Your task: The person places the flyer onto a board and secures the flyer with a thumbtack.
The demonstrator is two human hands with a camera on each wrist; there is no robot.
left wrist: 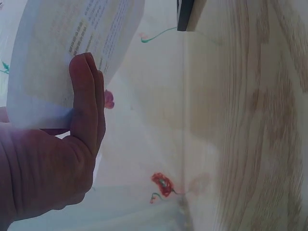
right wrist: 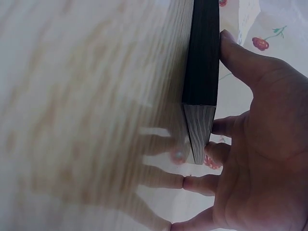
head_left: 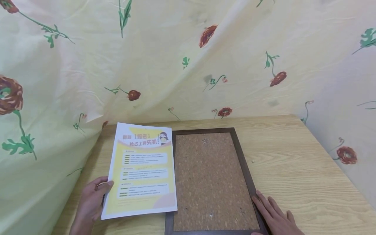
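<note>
In the head view a printed yellow-and-white flyer (head_left: 144, 169) is tilted up at the left, overlapping the left side of a framed corkboard (head_left: 214, 179). My left hand (head_left: 93, 200) pinches the flyer's left edge, thumb in front. The left wrist view shows the back of the sheet (left wrist: 48, 72) with fingers (left wrist: 86, 101) laid along it. The dark-framed corkboard lies flat on the table. At its lower right side my right hand (head_left: 274, 212) rests with fingers extended, touching the frame. The right wrist view has the thumb and fingertips close along the frame's edge (right wrist: 202, 57).
Small shiny spots (head_left: 211, 215) show on the cork near its top and bottom. One tiny clear object (head_left: 253, 161) lies on the wood-grain table (head_left: 293, 156) to the right of the board. A flowered cloth (head_left: 164, 65) hangs behind and along both sides.
</note>
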